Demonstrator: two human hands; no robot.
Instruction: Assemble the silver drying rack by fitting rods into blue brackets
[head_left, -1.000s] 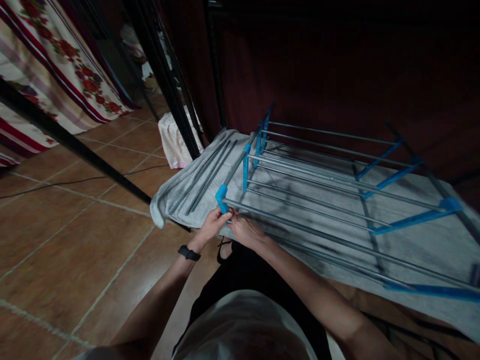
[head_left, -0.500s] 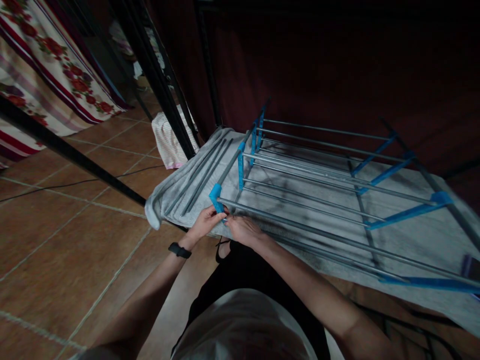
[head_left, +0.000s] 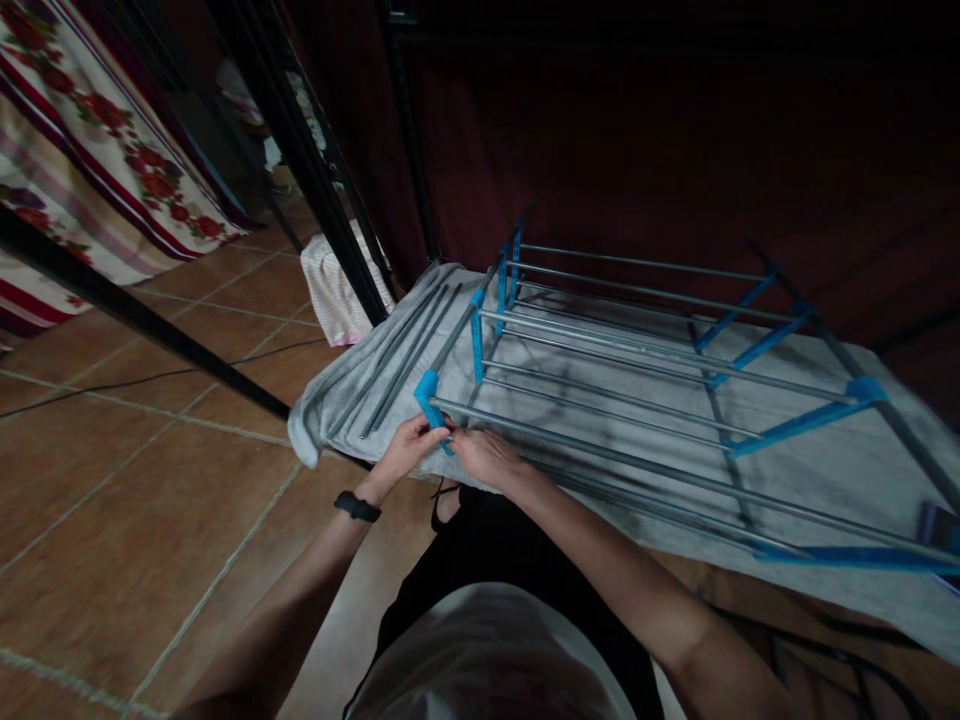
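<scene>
A rack of grey metal rods (head_left: 637,400) and blue plastic side pieces lies flat on a grey cloth (head_left: 840,480). My left hand (head_left: 409,448), with a black watch on the wrist, grips the near blue connector (head_left: 426,392) at the rack's left corner. My right hand (head_left: 484,457) is closed beside it, pinching the end of a grey rod where it meets that connector. Both hands touch at the corner.
Loose grey rods (head_left: 397,365) lie on the cloth left of the rack. A black metal frame post (head_left: 300,160) rises behind them. A pink striped cloth (head_left: 334,290) and a black cable (head_left: 150,378) lie on the brown tiled floor. Flowered fabric (head_left: 97,150) hangs at far left.
The view has shifted slightly, so everything sits a little further left. Both hands stay at the same rack corner, with small finger movement only.
</scene>
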